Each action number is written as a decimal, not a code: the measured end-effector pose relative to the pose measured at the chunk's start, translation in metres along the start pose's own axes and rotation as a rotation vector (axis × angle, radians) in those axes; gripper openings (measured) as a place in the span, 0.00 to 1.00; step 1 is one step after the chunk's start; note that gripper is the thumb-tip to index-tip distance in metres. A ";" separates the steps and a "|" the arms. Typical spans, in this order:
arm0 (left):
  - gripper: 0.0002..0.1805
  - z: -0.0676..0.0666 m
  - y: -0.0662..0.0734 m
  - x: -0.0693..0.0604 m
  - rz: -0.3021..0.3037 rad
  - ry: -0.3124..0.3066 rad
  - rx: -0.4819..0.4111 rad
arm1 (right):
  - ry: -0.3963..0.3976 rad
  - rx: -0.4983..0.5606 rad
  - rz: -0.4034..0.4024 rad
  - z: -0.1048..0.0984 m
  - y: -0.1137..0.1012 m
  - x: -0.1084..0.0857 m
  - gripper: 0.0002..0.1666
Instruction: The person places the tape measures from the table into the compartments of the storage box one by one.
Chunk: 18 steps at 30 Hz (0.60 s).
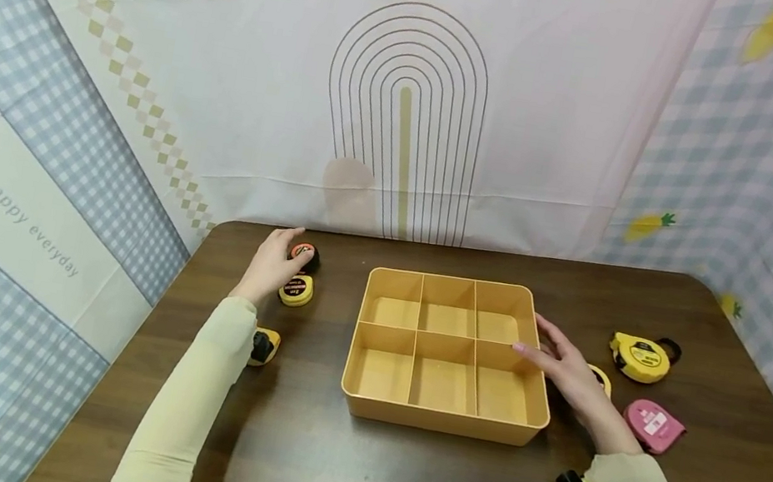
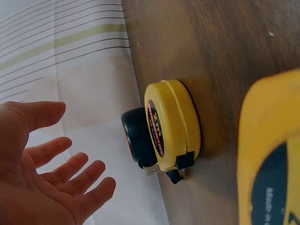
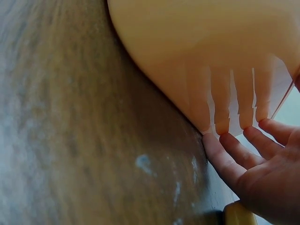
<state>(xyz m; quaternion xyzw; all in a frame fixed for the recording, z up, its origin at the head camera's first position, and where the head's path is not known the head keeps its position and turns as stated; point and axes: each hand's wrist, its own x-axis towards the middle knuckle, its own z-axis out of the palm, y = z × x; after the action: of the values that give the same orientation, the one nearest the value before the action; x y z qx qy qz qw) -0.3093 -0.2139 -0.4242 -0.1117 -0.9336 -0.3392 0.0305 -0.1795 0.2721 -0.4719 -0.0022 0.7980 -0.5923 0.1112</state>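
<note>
— Start with the head view: see what on the left?

— Extends the left hand (image 1: 272, 263) just beside a small round orange-and-black tape measure (image 1: 311, 262), with thumb wide of the fingers and nothing gripped. Just nearer, see a round yellow tape measure with a dark label (image 1: 297, 291); below, by the sleeve, a yellow-and-black tape measure (image 1: 271, 347).

— And on the right?

— Grips with the right hand (image 1: 567, 371) the right wall of a rectangular yellow-orange plastic box with six compartments (image 1: 437, 420), with thumb over the rim and fingers outside. Rests midway on the brown wood-grain table (image 1: 319, 475), that box. Near the wrist, see a pink tape measure (image 1: 655, 427).

— Now the left wrist view?

— Spreads loosely bent fingers, empty, apart from the yellow tape measure and the dark one touching or right behind.

— Right wrist view?

— Sets four nearly straight fingers against the glossy outer wall, mirrored there.
</note>
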 end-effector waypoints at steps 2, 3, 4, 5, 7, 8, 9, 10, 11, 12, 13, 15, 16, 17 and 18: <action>0.33 0.000 -0.002 0.002 -0.003 -0.006 0.004 | 0.002 -0.004 -0.008 0.000 0.000 0.000 0.52; 0.33 -0.001 -0.003 0.003 -0.010 -0.009 0.000 | 0.001 -0.004 -0.011 0.000 0.000 0.000 0.52; 0.33 0.000 -0.004 0.003 -0.018 -0.013 -0.006 | 0.000 -0.006 -0.010 0.001 0.000 0.000 0.52; 0.33 0.000 -0.005 0.004 -0.030 -0.016 -0.016 | 0.000 -0.006 -0.009 0.001 0.001 -0.001 0.52; 0.34 0.000 -0.008 0.005 -0.046 -0.015 -0.036 | 0.000 -0.004 -0.008 0.003 0.001 -0.001 0.52; 0.34 0.000 -0.009 0.006 -0.054 -0.013 -0.046 | 0.000 -0.003 -0.007 0.003 0.001 -0.001 0.52; 0.34 -0.001 -0.010 0.007 -0.061 -0.009 -0.054 | 0.000 -0.002 -0.007 0.003 0.001 -0.001 0.52; 0.34 -0.001 -0.010 0.008 -0.062 -0.005 -0.061 | 0.002 -0.001 -0.005 0.003 0.001 -0.001 0.51; 0.34 -0.001 -0.010 0.010 -0.063 -0.003 -0.063 | 0.004 0.004 -0.006 0.003 0.000 -0.001 0.51; 0.34 -0.001 -0.010 0.011 -0.060 -0.001 -0.065 | 0.006 0.006 -0.006 0.003 0.000 -0.001 0.51; 0.34 -0.001 -0.009 0.013 -0.056 -0.002 -0.062 | 0.008 0.007 -0.005 0.003 -0.001 0.000 0.51; 0.35 -0.001 -0.007 0.016 -0.054 -0.003 -0.066 | 0.008 0.009 -0.002 0.002 -0.001 0.000 0.51; 0.35 -0.001 -0.007 0.017 -0.053 -0.005 -0.070 | 0.010 0.008 -0.001 0.001 -0.002 0.000 0.51; 0.35 0.000 -0.007 0.019 -0.052 -0.005 -0.071 | 0.011 0.006 0.001 0.001 -0.002 0.000 0.51; 0.36 0.000 -0.006 0.021 -0.050 -0.004 -0.077 | 0.011 0.006 0.000 0.001 -0.002 0.000 0.51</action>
<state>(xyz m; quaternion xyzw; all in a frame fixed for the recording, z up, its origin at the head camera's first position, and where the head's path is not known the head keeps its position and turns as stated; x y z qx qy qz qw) -0.3308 -0.2146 -0.4258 -0.0899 -0.9223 -0.3754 0.0160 -0.1793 0.2709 -0.4701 0.0014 0.7967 -0.5948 0.1070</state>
